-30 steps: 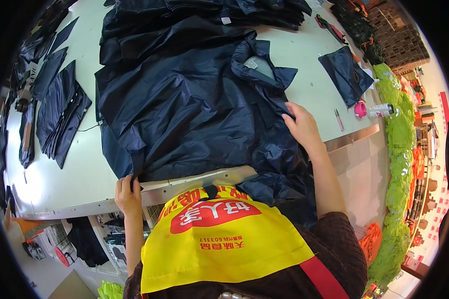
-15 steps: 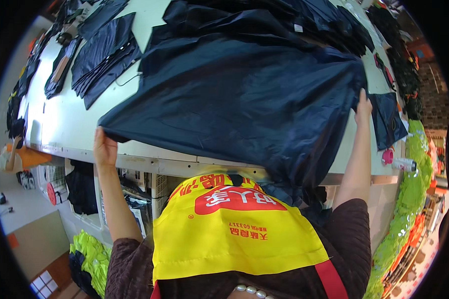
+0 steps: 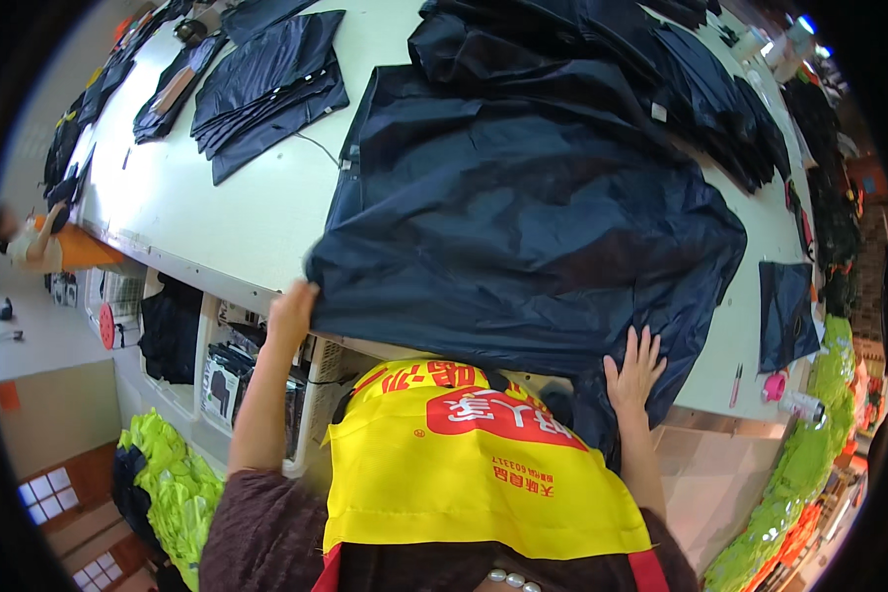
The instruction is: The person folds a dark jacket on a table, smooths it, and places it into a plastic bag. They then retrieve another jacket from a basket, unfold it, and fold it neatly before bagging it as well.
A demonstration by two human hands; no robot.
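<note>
A large dark navy garment (image 3: 523, 217) of thin, slightly shiny fabric lies spread over the near part of the white table (image 3: 217, 222), wrinkled across its middle. At its near left corner my left hand (image 3: 291, 312) is closed on the fabric's edge, right at the table's rim. My right hand (image 3: 637, 373) rests palm down near the garment's near right part, fingers spread. Below that hand some of the cloth hangs over the table edge, next to my yellow apron (image 3: 474, 483).
Folded dark garments (image 3: 271, 94) lie in a stack at the far left, others (image 3: 705, 89) at the far right. A small dark folded piece (image 3: 786, 316), a pink-ended roll (image 3: 797, 400) and a pen-like tool (image 3: 736, 385) are at the right. Lime-green clothing (image 3: 173, 483) lies lower left. A person (image 3: 44, 242) works far left.
My left hand has moved right and slightly nearer with the garment's corner. The right hand has let go of the far right edge and come down flat onto the near cloth.
</note>
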